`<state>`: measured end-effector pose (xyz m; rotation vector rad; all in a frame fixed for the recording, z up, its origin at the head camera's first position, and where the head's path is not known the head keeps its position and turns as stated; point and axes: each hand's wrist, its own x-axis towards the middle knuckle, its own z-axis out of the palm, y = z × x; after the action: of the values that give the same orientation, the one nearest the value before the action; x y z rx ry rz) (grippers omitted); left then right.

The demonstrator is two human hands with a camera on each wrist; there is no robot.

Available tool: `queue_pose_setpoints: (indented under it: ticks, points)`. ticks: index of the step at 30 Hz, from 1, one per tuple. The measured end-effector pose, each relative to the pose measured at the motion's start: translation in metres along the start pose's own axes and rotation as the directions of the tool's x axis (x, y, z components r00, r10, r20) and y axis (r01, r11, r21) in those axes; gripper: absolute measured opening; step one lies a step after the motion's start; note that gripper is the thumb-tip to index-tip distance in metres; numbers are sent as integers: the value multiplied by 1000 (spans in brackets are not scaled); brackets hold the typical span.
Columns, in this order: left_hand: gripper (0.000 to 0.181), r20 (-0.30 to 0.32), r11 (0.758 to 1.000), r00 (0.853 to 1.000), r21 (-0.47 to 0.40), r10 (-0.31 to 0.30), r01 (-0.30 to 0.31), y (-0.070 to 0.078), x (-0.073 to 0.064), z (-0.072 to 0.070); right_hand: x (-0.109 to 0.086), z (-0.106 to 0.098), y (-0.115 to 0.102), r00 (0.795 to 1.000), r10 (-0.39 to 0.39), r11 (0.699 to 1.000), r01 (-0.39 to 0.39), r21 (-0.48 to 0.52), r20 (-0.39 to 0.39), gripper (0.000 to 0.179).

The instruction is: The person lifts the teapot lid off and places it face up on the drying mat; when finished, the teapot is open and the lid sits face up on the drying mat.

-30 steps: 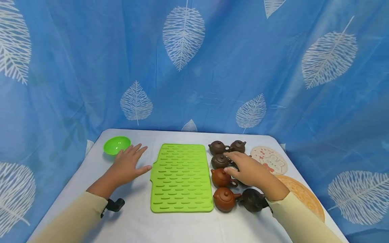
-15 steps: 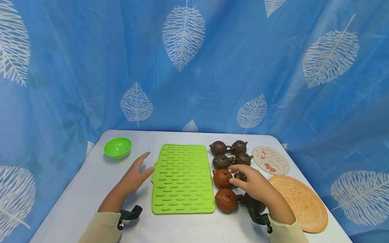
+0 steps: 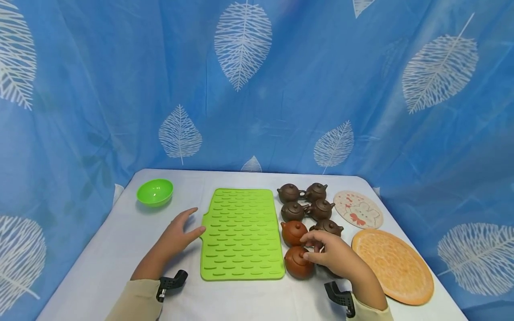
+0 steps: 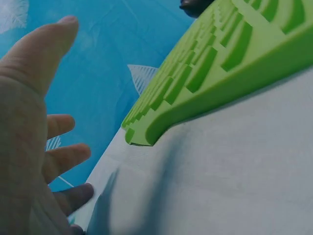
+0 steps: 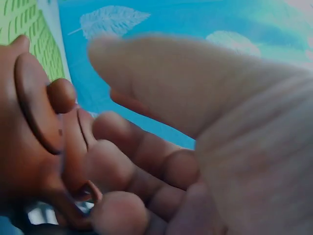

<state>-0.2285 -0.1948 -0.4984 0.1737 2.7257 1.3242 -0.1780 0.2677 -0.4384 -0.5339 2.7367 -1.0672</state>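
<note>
Beside the front reddish-brown teapot [image 3: 296,265] is my right hand [image 3: 337,255], thumb spread from the bent fingers. The right wrist view has the fingertips [image 5: 120,210] close by that teapot's handle [image 5: 66,203], the thumb raised apart from its lid knob [image 5: 62,95]. A second reddish-brown teapot [image 3: 292,232] stands just behind. Under the right hand, a dark teapot is mostly hidden. My left hand [image 3: 176,236] hovers at the left edge of a green ridged mat [image 3: 242,236], holding nothing, with thumb and fingers spread in the left wrist view.
Several dark brown teapots [image 3: 321,209] stand close together behind the reddish ones. On the right lie a round rabbit-print mat [image 3: 357,209] and an orange-tan round mat [image 3: 395,267]. A green bowl [image 3: 155,193] sits at the back left of the white table [image 3: 241,301].
My right hand has come forward and down from the dark teapots to the front reddish-brown one. My left hand has drawn back from the bowl toward the mat's left edge.
</note>
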Motion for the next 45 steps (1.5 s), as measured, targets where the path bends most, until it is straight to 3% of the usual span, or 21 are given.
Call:
queue_pose_setpoints:
  ticks: [5,10,14,18,23,28,32,39,45]
  points:
    - [94,44,998,999,51,26,-28,-4,2,2,-4,3,4,999,-12,1000,11,27,45,25]
    - [104,46,989,998,146,32,-38,-7,-1,2,-3,6,4,998,-44,999,44,-11,50,18]
    - [105,37,967,997,242,73,-80,-9,-4,4,-1,10,2,999,-28,998,30,-50,46,14]
    - [108,41,930,992,347,118,-125,-8,-5,8,1,10,-1,999,-31,995,33,-89,29,10]
    - [109,48,915,990,380,130,-138,-6,-5,12,2,5,-1,999,-30,995,32,-95,21,8]
    - [108,81,910,992,396,96,-120,-6,-6,14,1,3,6,999,-19,1000,19,5,28,7]
    - [108,82,906,991,402,104,-129,-8,-7,14,-1,3,11,998,-51,990,48,134,20,10]
    - [108,86,906,991,405,99,-126,-9,-5,13,0,4,13,999,-45,944,44,327,-6,15]
    - [108,85,906,992,407,90,-117,-10,-5,14,1,9,15,998,-57,895,34,446,38,21]
